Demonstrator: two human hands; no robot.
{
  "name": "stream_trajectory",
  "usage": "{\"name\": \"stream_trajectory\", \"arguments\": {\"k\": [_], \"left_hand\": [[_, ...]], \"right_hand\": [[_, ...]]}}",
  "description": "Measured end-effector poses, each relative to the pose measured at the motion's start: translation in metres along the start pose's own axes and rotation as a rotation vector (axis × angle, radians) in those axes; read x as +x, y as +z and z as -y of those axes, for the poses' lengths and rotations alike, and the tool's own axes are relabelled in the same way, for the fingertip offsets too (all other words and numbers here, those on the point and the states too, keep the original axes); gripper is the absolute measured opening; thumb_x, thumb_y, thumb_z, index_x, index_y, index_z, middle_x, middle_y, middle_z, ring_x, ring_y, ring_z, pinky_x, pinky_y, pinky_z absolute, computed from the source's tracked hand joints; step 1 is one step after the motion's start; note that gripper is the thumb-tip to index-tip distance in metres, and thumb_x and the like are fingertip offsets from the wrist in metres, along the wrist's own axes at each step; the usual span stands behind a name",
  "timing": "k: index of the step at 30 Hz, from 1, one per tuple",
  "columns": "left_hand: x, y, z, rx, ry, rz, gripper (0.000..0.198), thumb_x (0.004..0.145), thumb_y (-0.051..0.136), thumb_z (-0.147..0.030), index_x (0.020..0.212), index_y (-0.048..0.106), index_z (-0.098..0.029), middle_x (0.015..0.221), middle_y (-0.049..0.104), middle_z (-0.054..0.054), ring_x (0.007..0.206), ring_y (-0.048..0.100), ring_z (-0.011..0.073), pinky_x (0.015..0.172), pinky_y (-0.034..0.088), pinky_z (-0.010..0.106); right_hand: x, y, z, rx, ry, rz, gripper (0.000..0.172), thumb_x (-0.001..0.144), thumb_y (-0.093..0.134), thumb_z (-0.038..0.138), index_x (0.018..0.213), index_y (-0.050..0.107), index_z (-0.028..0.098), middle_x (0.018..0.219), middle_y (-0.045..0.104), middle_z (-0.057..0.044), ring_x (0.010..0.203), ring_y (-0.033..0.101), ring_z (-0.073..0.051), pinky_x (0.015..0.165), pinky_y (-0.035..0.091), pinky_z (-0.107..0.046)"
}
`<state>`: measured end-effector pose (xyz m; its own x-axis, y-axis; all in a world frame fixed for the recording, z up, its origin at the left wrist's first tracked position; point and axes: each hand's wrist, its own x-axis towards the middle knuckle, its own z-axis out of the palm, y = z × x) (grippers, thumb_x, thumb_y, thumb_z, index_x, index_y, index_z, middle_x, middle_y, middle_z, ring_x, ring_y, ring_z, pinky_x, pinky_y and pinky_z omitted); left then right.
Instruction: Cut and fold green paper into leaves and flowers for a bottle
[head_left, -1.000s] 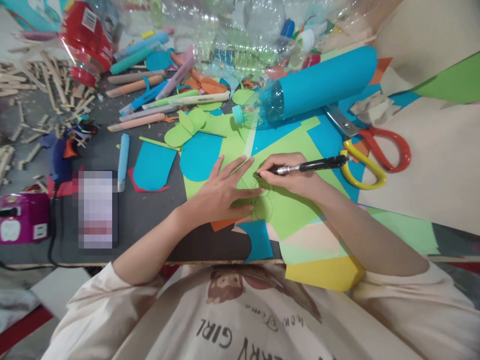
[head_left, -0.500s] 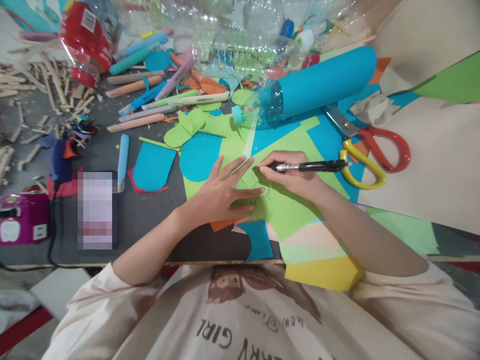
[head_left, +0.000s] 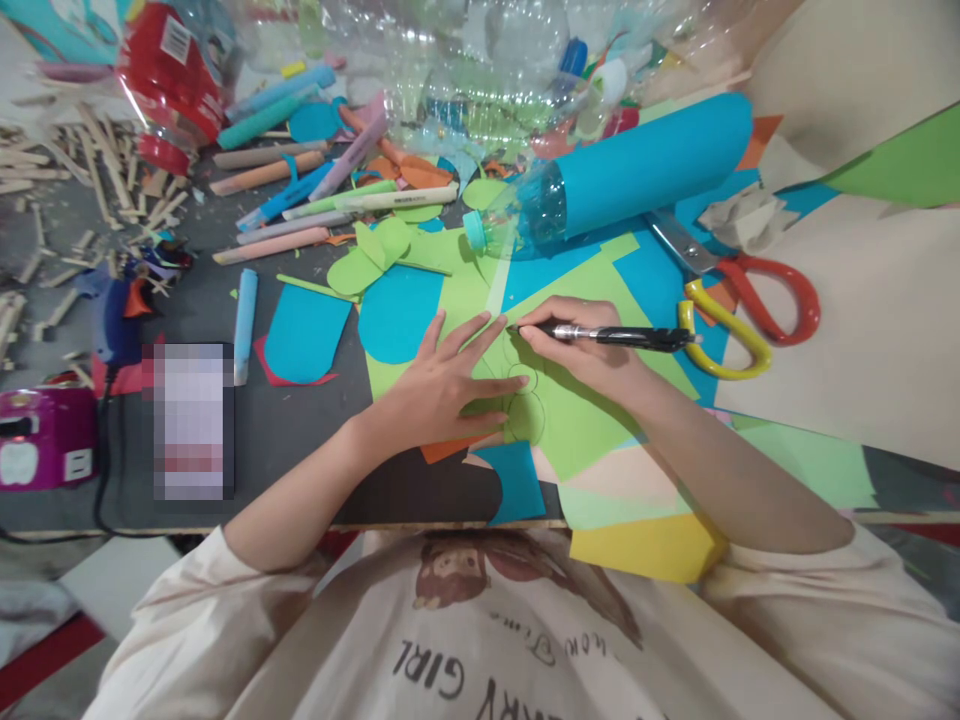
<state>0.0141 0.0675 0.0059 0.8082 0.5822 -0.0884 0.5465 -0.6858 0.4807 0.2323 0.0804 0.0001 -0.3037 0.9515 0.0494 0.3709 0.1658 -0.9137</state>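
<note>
My right hand (head_left: pixel 581 340) grips a black pen (head_left: pixel 637 338), its tip down on a light green sheet of paper (head_left: pixel 592 410). Rounded outlines are drawn on the sheet; two closed loops lie below the pen tip, and a curved line runs near it. Flat on the paper, with fingers spread, my left hand (head_left: pixel 450 385) rests just left of these outlines. Its fingertips hide part of the drawn lines. Left of that hand lie a blue paper piece with a rounded end (head_left: pixel 309 332) and another blue rounded piece (head_left: pixel 401 315).
Beyond my hands lies a plastic bottle wrapped in blue paper (head_left: pixel 652 165), with red-and-yellow scissors (head_left: pixel 750 300) to its right. Several markers (head_left: pixel 277 245), a blue glue gun (head_left: pixel 112 310), a phone (head_left: pixel 195 420) and wooden sticks (head_left: pixel 105 165) occupy the left side. Clear bottles (head_left: pixel 480 80) crowd the back.
The pen tip has moved slightly away from me along the paper, and the pen's back end has dipped toward me. My left hand stays in place.
</note>
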Motion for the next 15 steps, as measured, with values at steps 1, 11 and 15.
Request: {"name": "stream_trajectory", "arguments": {"k": [1, 11, 15], "left_hand": [[0.0, 0.0, 0.0, 0.001, 0.002, -0.001, 0.038, 0.093, 0.059, -0.044, 0.13, 0.064, -0.036, 0.162, 0.03, 0.012, 0.149, 0.026, 0.0413, 0.117, 0.011, 0.074], [-0.001, -0.001, 0.0, 0.035, 0.03, -0.017, 0.037, 0.094, 0.057, -0.043, 0.128, 0.066, -0.033, 0.16, 0.035, 0.01, 0.147, 0.031, 0.0396, 0.118, 0.009, 0.072], [-0.001, 0.0, -0.003, 0.092, 0.063, -0.043, 0.038, 0.095, 0.055, -0.044, 0.129, 0.065, -0.032, 0.152, 0.047, 0.011, 0.14, 0.043, 0.0344, 0.12, 0.013, 0.069]], "right_hand": [[0.0, 0.0, 0.0, 0.003, -0.002, -0.004, 0.012, 0.085, 0.061, 0.027, 0.075, 0.065, 0.022, 0.074, 0.07, -0.002, 0.066, 0.06, -0.016, 0.063, 0.044, -0.03], [-0.001, 0.001, -0.009, 0.091, 0.069, -0.237, 0.015, 0.086, 0.065, 0.033, 0.076, 0.064, 0.021, 0.068, 0.064, 0.0, 0.061, 0.057, -0.014, 0.058, 0.044, -0.028], [-0.001, 0.001, -0.01, 0.113, 0.08, -0.222, 0.014, 0.085, 0.065, 0.033, 0.078, 0.064, 0.021, 0.066, 0.064, 0.001, 0.058, 0.057, -0.013, 0.055, 0.043, -0.027]]}}
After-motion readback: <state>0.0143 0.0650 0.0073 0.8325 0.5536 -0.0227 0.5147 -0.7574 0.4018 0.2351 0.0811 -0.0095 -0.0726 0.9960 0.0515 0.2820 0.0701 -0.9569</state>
